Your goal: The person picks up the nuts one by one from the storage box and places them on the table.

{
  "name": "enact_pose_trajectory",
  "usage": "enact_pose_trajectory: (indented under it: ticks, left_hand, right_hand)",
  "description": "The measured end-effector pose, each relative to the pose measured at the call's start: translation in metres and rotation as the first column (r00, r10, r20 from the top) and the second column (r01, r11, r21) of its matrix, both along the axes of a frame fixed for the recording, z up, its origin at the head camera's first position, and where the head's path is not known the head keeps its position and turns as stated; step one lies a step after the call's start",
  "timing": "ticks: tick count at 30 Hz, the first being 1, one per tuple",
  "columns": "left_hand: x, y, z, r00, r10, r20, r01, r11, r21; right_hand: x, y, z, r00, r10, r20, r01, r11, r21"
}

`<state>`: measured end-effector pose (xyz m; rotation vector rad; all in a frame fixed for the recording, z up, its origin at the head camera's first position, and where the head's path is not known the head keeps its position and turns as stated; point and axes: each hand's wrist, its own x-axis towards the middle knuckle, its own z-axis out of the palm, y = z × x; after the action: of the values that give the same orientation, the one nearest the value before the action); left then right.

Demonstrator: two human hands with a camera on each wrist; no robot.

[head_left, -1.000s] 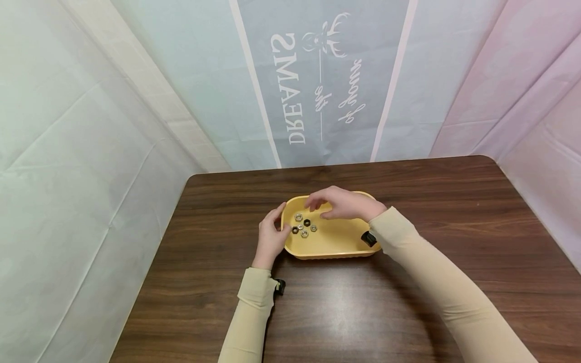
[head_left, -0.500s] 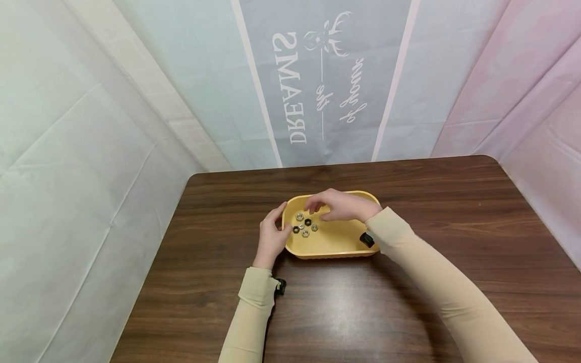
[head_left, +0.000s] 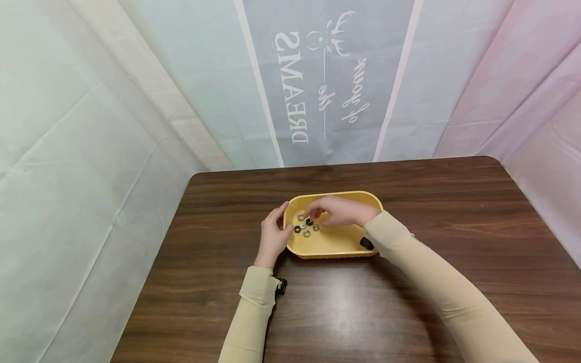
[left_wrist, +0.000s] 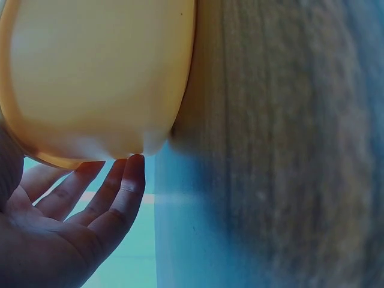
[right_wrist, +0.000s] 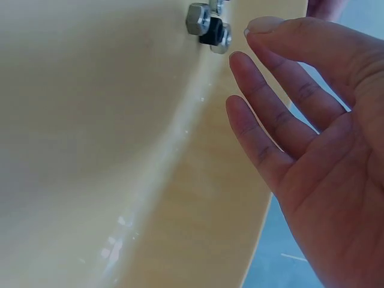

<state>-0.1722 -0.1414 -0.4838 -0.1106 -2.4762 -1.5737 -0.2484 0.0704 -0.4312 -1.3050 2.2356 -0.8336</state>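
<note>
seeing brown table (head_left: 336,312) around the yellow tray (head_left: 333,244); my left hand (head_left: 272,234) clamped on its end, right hand (head_left: 338,210) beside nuts (head_left: 306,233) inside, fingers apart, partly hiding a black nut (head_left: 309,222) from me.

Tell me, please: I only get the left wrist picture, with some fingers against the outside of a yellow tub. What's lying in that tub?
Observer: Six nuts: four silver nuts and two black nuts lie inside the yellow tub.

Visitor: Oh! And where's the person's other hand?

Observer: The right hand is over the tub, with its fingertips close to the nuts.
</note>
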Motion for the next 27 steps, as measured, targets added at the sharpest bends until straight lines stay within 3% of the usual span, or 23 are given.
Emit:
enact_pose_trajectory:
  ticks: [27]
  left_hand:
    - [-0.001,0.000,-0.002,1.000,0.012,-0.011,-0.012,1.000,-0.018]
  right_hand:
    - [-0.006,-0.005,-0.024,0.999,0.033,0.003,-0.033,0.999,-0.024]
